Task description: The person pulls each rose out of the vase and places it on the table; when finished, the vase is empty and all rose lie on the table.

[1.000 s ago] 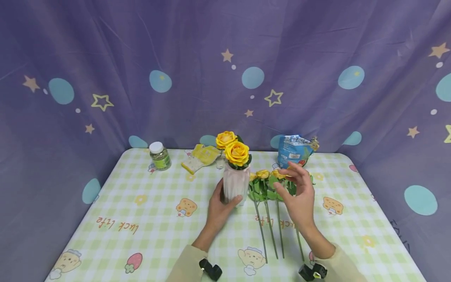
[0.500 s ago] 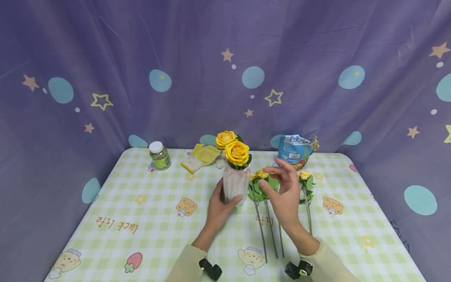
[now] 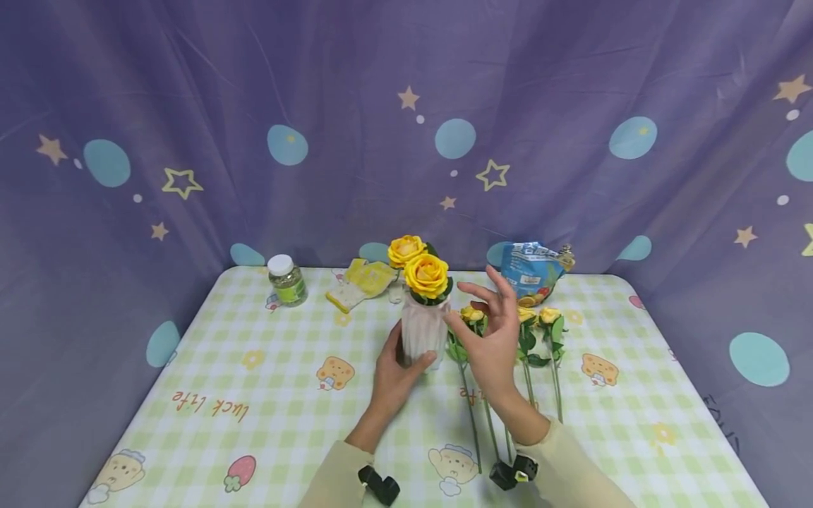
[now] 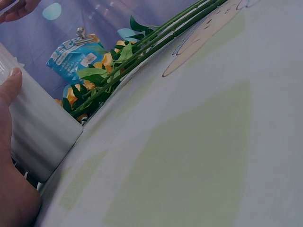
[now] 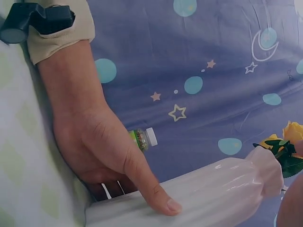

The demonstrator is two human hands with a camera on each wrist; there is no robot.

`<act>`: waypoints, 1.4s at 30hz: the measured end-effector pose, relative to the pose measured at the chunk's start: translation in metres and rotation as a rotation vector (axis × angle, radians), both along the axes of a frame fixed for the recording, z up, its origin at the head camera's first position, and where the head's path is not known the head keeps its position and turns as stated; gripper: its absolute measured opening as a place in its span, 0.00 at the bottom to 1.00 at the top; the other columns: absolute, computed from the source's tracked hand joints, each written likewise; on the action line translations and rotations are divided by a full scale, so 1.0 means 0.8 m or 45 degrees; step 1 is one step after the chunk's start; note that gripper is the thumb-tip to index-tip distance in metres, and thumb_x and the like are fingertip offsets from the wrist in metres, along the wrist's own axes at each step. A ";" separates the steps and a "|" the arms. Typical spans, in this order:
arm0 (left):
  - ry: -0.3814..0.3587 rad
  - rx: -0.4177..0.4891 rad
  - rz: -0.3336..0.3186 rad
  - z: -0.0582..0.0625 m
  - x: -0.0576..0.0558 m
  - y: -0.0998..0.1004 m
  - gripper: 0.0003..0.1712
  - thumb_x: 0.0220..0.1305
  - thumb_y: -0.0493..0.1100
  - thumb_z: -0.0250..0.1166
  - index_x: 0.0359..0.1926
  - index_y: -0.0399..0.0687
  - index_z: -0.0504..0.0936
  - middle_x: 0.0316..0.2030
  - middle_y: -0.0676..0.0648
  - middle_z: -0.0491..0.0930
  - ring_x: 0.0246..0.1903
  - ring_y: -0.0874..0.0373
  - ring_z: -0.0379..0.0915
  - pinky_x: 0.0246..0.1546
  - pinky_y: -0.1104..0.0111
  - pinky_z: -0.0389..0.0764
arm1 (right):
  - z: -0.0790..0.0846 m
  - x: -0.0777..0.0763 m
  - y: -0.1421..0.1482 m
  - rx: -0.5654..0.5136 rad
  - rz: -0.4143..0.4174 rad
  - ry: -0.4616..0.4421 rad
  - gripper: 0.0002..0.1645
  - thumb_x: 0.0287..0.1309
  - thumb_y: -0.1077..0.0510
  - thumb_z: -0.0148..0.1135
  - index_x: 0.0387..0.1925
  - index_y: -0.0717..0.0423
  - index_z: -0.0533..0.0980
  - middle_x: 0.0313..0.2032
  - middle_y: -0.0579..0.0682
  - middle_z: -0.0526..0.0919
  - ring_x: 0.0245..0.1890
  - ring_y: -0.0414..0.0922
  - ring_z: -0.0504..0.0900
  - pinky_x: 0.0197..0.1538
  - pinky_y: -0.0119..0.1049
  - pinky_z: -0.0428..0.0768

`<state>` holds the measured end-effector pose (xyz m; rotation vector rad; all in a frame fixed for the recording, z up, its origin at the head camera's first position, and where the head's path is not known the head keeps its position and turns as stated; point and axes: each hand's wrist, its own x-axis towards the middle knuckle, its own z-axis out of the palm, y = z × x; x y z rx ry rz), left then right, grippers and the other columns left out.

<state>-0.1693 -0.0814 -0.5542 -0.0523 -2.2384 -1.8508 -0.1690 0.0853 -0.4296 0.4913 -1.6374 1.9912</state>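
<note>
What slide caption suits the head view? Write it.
Left hand grips a pale vase of yellow roses, right hand beside it.

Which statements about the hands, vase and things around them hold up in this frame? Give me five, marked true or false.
1. The left hand grips the vase. True.
2. The right hand pinches a rose stem. False: its thumb and fingers are apart, with nothing held between them.
3. Loose yellow roses lie on the checked tablecloth, to the right of the vase. True.
4. The vase holds no flowers. False: two yellow blooms show at its mouth.
5. The white-capped jar stands left of the blue bag in the head view. True.
</note>
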 end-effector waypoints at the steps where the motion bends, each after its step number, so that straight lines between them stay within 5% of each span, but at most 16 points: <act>1: -0.010 -0.001 -0.007 0.002 0.000 0.000 0.56 0.67 0.56 0.81 0.85 0.40 0.64 0.80 0.34 0.70 0.79 0.37 0.67 0.80 0.39 0.65 | 0.001 0.000 -0.002 0.011 0.002 -0.013 0.49 0.64 0.74 0.75 0.82 0.54 0.66 0.58 0.49 0.89 0.64 0.45 0.83 0.66 0.39 0.76; 9: -0.066 0.029 -0.012 0.004 0.000 -0.002 0.61 0.65 0.61 0.82 0.87 0.42 0.61 0.83 0.36 0.65 0.82 0.38 0.62 0.84 0.42 0.60 | 0.003 -0.004 -0.018 0.080 0.030 -0.146 0.52 0.64 0.70 0.77 0.84 0.52 0.65 0.62 0.53 0.86 0.64 0.46 0.80 0.68 0.42 0.76; 17: -0.115 0.032 -0.013 0.004 0.000 -0.001 0.62 0.64 0.61 0.83 0.87 0.43 0.61 0.84 0.38 0.64 0.83 0.41 0.60 0.85 0.45 0.58 | 0.008 -0.014 -0.029 0.112 -0.069 -0.242 0.51 0.64 0.65 0.80 0.83 0.42 0.68 0.59 0.55 0.89 0.61 0.45 0.82 0.67 0.41 0.78; 27: -0.054 -0.007 0.003 0.003 0.000 0.000 0.62 0.64 0.64 0.82 0.86 0.39 0.62 0.82 0.34 0.65 0.81 0.36 0.61 0.83 0.40 0.60 | 0.011 -0.023 -0.034 0.146 -0.132 -0.199 0.49 0.58 0.65 0.83 0.79 0.48 0.73 0.53 0.57 0.92 0.55 0.44 0.84 0.63 0.40 0.77; 34: 0.048 -0.054 0.038 -0.011 -0.006 -0.001 0.59 0.67 0.65 0.79 0.85 0.40 0.64 0.80 0.31 0.68 0.78 0.33 0.66 0.80 0.39 0.66 | 0.018 -0.025 -0.037 0.200 -0.166 -0.191 0.44 0.58 0.63 0.84 0.75 0.48 0.78 0.47 0.57 0.94 0.52 0.47 0.87 0.62 0.45 0.77; 42: -0.001 -0.060 0.042 -0.013 -0.007 -0.001 0.60 0.66 0.65 0.80 0.86 0.42 0.64 0.80 0.33 0.68 0.79 0.34 0.66 0.79 0.38 0.65 | 0.020 -0.029 -0.039 0.170 -0.158 -0.176 0.37 0.58 0.66 0.81 0.69 0.55 0.82 0.38 0.59 0.93 0.47 0.48 0.88 0.60 0.49 0.76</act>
